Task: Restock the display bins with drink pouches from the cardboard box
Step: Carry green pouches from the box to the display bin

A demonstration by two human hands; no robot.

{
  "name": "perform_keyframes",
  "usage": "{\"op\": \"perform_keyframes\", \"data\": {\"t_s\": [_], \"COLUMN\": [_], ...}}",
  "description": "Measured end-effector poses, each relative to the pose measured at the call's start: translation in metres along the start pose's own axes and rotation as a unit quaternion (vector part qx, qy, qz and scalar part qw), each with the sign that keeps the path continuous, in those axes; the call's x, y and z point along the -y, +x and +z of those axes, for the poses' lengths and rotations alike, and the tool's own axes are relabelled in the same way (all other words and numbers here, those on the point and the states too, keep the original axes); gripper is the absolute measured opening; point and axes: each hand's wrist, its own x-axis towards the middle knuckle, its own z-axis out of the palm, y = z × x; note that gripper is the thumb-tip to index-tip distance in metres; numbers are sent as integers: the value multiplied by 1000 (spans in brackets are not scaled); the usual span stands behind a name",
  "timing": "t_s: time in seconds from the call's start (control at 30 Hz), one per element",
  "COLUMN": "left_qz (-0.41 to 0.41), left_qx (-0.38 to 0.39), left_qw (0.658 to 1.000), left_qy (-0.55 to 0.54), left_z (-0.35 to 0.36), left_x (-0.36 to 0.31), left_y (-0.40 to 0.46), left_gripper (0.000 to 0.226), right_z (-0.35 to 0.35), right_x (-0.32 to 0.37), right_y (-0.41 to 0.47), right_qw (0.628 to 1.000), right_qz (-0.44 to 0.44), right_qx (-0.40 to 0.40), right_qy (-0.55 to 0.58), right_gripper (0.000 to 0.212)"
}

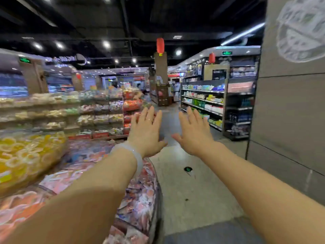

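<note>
Both hands empty: left hand [146,128] and right hand [194,132] are stretched out flat, palms down, fingers spread, holding nothing, just apart from each other over the aisle floor [193,182]. Landmark is the round display bin [140,199]: left forearm crosses above it, both hands sit beyond its far edge, right hand further off to its right. Bin holds pink/orange pouches; a heap of yellow packs [26,155] lies to its left. Cardboard box isn't in view, so no source stock located. Risks, my read: head is up and the frame is motion-blurred, so a blind reach could sweep pouches off the bin's rim; bracelet [130,154] could snag packaging. Writing: nothing legible; the green signs are too blurred.
</note>
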Motion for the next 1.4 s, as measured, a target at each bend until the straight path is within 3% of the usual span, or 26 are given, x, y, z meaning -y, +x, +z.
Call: {"op": "perform_keyframes", "data": {"t_s": [0.17,0.4,0.73,1.17,1.4], "left_qz": [127,289,457,563,564], "left_qx": [73,153,142,135,130], "left_qw": [988,936,858,792,794], "left_qy": [-58,-128,-185,-193,-183], "left_z": [53,91,78,119,149], "left_x": [-130,-321,-537,-722,-821], "left_y": [11,-14,-38,60,178], "left_gripper": [96,99,99,96,98], "right_z": [34,39,-6,2,-15], "right_x": [-127,-263,-409,-593,-711], "right_y": [-80,-211,-345,-350,-303], "right_qw": [983,942,875,810,784], "right_qz": [157,309,462,565,603], "right_qx": [75,117,108,111,86], "right_qy": [-50,-56,-92,-116,-119], "right_gripper": [81,85,92,95,89]}}
